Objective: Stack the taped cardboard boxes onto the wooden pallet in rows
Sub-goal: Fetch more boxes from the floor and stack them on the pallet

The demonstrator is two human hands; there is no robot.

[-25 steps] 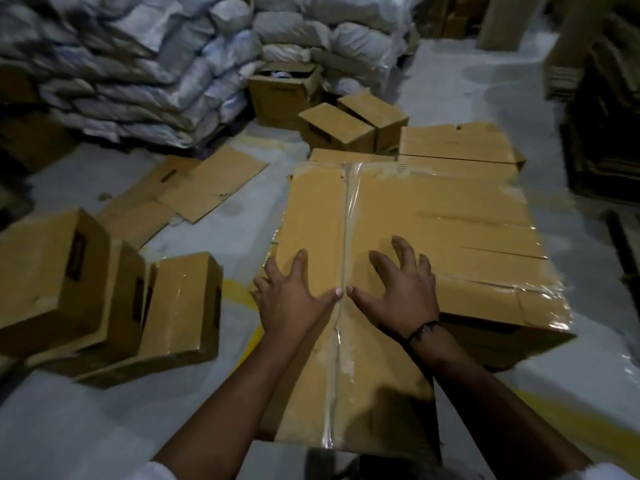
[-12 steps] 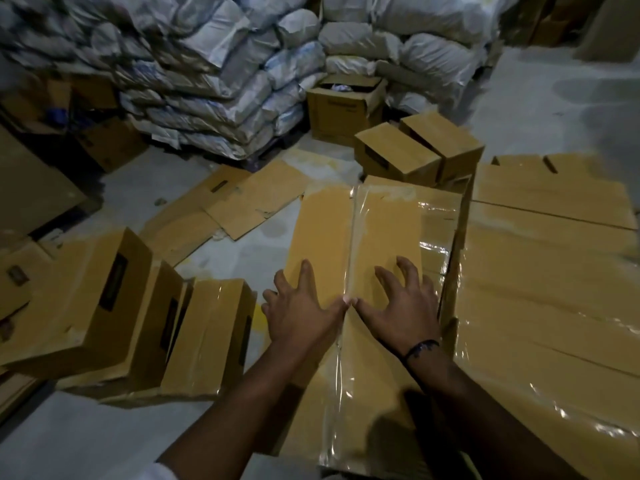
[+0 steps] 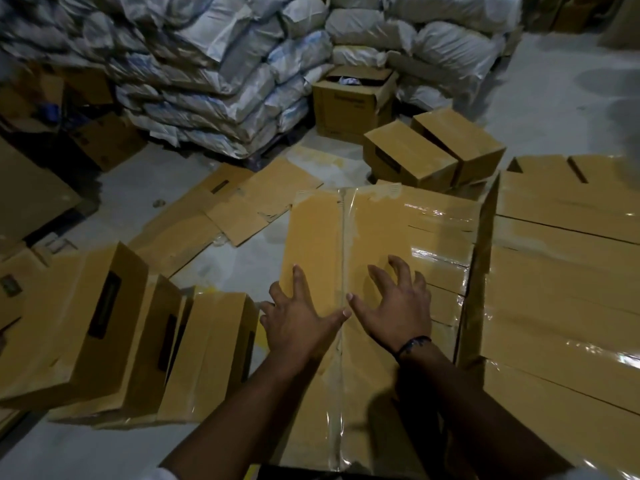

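Taped brown cardboard box [image 3: 318,237], long and flat-topped, lies directly under both hands, with its long axis running straight away from the person. Its clear tape seam [image 3: 343,223] passes between the two thumbs. The left hand [image 3: 298,323] rests flat on the top, left of the seam. Its fingers [image 3: 298,278] are spread apart and straight, gripping nothing. The right hand [image 3: 394,310] sits right of the seam with its fingers [image 3: 398,263] apart and arched, and only the tips bear on the glossy tape. The thumbs nearly meet over the seam. Neither hand curls over an edge, so the box is pressed from above rather than held.

Just right of the right fingers lie more taped box tops [image 3: 446,244], and beyond them a higher block of taped brown boxes [image 3: 561,271]. The box's long right side runs along that row. No wooden pallet shows, and it is presumably hidden under the stack.

The next move looks like a push rather than a lift, either forward along the long axis or sideways to the right to close the box against the row. The right hand is nearer that row. The left hand sits close to the free left edge, so it is better placed to drive a sideways shove.

Left of the left fingers, three loose brown boxes [image 3: 104,323] lean on the floor.
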